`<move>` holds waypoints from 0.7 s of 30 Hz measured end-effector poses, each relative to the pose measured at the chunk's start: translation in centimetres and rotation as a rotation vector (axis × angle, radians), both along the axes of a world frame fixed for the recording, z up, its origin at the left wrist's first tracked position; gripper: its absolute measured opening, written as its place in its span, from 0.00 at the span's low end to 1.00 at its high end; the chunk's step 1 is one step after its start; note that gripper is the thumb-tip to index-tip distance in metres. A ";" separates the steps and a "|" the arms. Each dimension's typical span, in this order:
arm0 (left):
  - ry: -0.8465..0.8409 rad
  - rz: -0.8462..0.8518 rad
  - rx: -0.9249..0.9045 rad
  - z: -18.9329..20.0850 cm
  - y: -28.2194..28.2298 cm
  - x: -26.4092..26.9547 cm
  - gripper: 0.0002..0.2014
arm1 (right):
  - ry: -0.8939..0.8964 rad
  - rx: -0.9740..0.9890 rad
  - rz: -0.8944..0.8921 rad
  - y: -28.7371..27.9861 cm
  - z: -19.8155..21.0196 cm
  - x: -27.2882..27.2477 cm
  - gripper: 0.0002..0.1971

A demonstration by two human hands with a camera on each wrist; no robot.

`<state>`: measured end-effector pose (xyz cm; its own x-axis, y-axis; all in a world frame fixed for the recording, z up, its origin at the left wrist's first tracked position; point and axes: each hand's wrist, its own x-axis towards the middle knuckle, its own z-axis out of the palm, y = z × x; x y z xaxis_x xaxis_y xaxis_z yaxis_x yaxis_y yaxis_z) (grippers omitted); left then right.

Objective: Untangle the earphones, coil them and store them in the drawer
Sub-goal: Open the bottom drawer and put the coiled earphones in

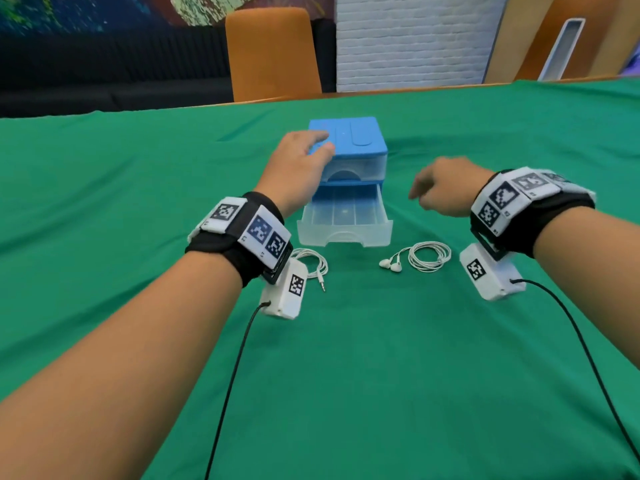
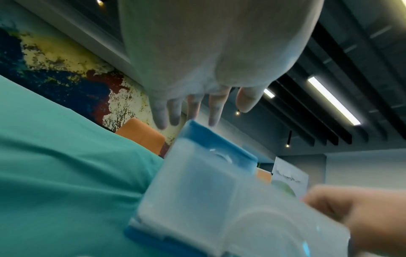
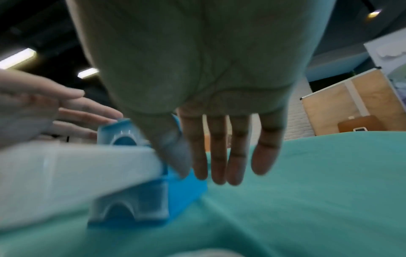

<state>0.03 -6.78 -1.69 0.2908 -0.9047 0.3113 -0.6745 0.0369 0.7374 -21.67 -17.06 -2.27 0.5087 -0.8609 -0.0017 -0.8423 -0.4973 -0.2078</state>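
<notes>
My left hand (image 1: 298,168) is stretched out flat, fingers straight, with the fingertips resting on the blue top of the little drawer unit (image 1: 347,137), near its front-left corner. It isn't holding anything, it's just laid on top. From the left wrist view I can see those fingers (image 2: 216,106) spread out above the blue edge of the unit, though that shot is pretty blurry.

My right hand (image 1: 446,187) hangs in the air just right of the unit, level with the pulled-out drawer, not touching it as far as I can tell. Fingers look relaxed and loose, holding nothing. The right wrist view shows them (image 3: 218,153) pointing down and mostly straight, with green cloth below.

The bottom drawer (image 1: 344,221) is pulled out toward me, clear plastic, nothing I can make out inside. The upper drawer sits pushed in.

One set of white earphones (image 1: 420,257) lies coiled on the desk (image 1: 381,375) in front of the open drawer, a bit to the right, with the two buds poking out to the left of the coil. A second white coil (image 1: 313,265) sits to the left, partly hidden behind my left wrist camera, with its jack plug sticking out toward me.

Green cloth covers the whole desk. An orange chair (image 1: 273,53) stands at the far edge.
</notes>
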 end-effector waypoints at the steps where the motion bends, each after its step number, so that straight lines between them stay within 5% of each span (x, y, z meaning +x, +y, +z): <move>1: -0.048 -0.023 0.051 -0.4 -0.2 0.1 0.22 | 0.104 0.053 0.019 0.1 -0.7 -0.3 0.15; 5: -0.137 -0.009 0.085 -1.5 -0.5 0.6 0.24 | 0.237 0.122 0.071 0.1 -2.7 -0.8 0.22; 13: -0.076 0.049 0.033 -1.1 -0.5 0.5 0.34 | 0.214 0.048 0.096 0.4 -4.1 0.0 0.09; 21: -0.101 0.064 0.036 -1.2 -0.5 0.4 0.26 | 0.309 0.020 0.156 1.2 -4.0 0.2 0.05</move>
